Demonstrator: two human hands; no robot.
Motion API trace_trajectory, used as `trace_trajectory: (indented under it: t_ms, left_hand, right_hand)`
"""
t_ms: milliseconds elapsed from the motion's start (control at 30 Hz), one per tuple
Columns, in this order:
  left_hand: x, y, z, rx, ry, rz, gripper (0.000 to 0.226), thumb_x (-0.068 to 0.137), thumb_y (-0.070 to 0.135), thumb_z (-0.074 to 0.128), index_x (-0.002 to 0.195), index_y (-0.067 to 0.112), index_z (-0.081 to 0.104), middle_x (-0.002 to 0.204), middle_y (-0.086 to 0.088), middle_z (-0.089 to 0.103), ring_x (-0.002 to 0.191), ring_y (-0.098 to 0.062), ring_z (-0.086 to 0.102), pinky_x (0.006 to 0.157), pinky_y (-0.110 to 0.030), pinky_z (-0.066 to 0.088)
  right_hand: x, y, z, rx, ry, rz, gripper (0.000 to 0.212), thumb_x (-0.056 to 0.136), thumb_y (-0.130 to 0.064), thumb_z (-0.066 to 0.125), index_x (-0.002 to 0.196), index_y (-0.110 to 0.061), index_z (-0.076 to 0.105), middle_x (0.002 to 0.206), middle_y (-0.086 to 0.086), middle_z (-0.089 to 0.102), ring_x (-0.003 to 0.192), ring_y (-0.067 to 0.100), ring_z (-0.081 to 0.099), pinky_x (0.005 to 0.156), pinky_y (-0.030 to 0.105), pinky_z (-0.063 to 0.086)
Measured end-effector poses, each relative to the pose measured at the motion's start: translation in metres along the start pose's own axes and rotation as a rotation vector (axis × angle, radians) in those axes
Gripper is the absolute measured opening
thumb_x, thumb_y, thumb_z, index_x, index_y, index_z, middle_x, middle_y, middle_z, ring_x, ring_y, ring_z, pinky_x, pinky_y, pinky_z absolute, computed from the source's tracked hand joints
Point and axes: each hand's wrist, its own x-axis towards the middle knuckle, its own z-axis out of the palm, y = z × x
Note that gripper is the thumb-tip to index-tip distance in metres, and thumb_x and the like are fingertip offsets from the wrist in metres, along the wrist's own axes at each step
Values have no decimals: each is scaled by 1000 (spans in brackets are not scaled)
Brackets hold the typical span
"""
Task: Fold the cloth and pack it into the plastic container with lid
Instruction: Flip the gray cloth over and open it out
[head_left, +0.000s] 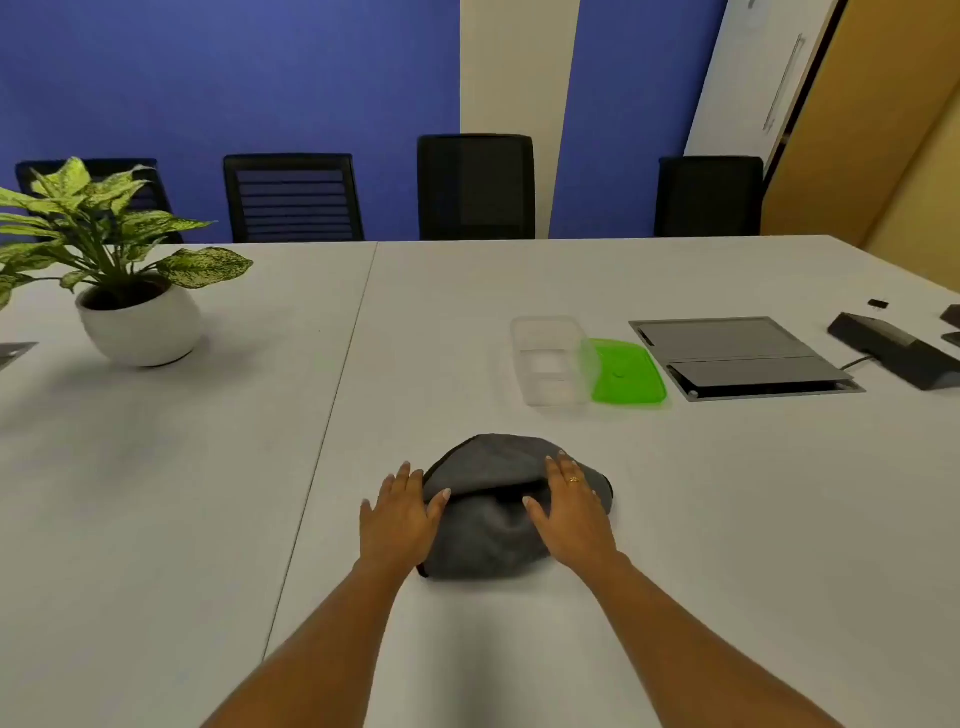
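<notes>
Head view: left hand (397, 512) and right hand (571, 506) flat on grey cloth (488, 540)

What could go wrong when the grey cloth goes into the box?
The grey cloth is a puffy, lopsided bundle. It may not fit the clear plastic container, or the green lid beside it may not shut. The left hand and right hand only rest flat against it, so the top flap could spring open when lifted.
</notes>
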Motion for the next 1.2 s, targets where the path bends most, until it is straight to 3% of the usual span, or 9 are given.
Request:
trace_trajectory:
  t_ms: [167,333,667,767,833,867,933,1033,1200]
  left_hand:
    - [26,10,-1,-196,-108,45,48,93,44,41,131,14,43,135,-6,51,122,-24,50,102,-40,43]
    - [44,31,-1,-283,-180,70,50,95,38,42,137,13,37,143,-7,45,129,-25,45,105,-34,37]
    - [82,37,7,-448,-260,-145,57,95,39,41,143,11,29,149,-10,36,136,-29,35,111,-38,30]
    - [93,34,10,-461,-242,-229,34,94,42,42,107,16,58,111,-6,61,108,-26,54,98,-35,39]
    - [97,35,9,-523,-203,-302,38,92,45,44,67,18,49,74,-1,53,73,-19,52,83,-34,42]
    - [99,34,9,-546,-192,-340,43,91,46,47,62,15,45,70,-3,52,67,-18,49,78,-33,41]
    - [103,34,8,-575,-193,-393,41,89,44,53,70,8,53,86,-13,61,80,-24,56,80,-33,42]
    - [108,34,6,-618,-206,-390,38,88,33,58,109,2,62,121,-16,61,113,-32,54,96,-36,43]
    - [114,27,0,-610,-154,-376,33,79,6,69,112,5,63,123,-16,60,113,-30,55,96,-34,44]
  right_hand:
    - [23,13,3,63,-58,34,60,95,-30,45,147,-16,18,157,4,13,144,20,16,116,32,20]
    - [38,24,16,180,-127,32,45,97,-13,37,141,-24,34,156,-3,17,141,19,25,115,31,23]
    - [51,27,36,523,-381,146,43,97,-27,42,140,-27,37,152,1,30,138,23,31,115,30,23]
    - [48,27,45,519,-449,103,40,97,-25,42,137,-30,40,152,-2,30,139,20,30,117,32,23]
    - [45,28,48,430,-476,31,39,98,-24,40,137,-30,41,153,-5,29,140,18,27,119,30,19]
    - [45,28,48,353,-489,-30,38,99,-22,38,136,-30,42,153,-7,28,141,16,25,118,28,17]
    - [45,27,45,227,-491,-160,40,99,-14,33,133,-28,47,153,-9,28,141,13,25,118,26,15]
    - [49,22,41,248,-486,-207,42,98,-8,31,128,-23,55,150,-10,33,140,13,29,118,26,18]
    - [49,22,40,339,-546,-273,32,94,-15,45,119,-24,62,137,-18,48,131,3,38,112,19,26]
